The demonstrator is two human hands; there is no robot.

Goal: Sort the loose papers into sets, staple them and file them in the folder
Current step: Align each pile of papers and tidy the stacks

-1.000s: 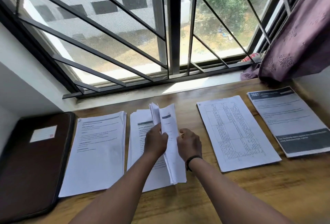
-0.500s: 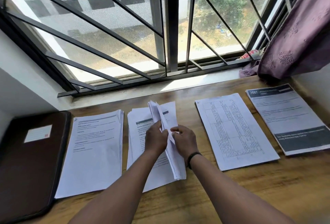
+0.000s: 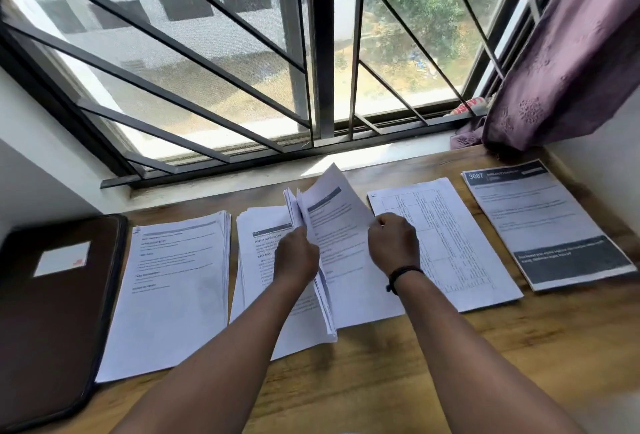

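Wooden desk (image 3: 415,381) — hands (image 3: 346,253) splitting white printed papers (image 3: 332,225).

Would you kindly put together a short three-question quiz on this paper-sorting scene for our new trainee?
1. True or false: the dark folder lies at the far left of the desk.
2. How many paper piles lie flat on the desk, leaving out the bundle in the hands?
3. Which hand peels a single sheet off the held bundle: A the left hand, or B the right hand?

Key: 1 true. 2 four: left pile, second pile, table sheet pile, dark-banded set. 3 B.
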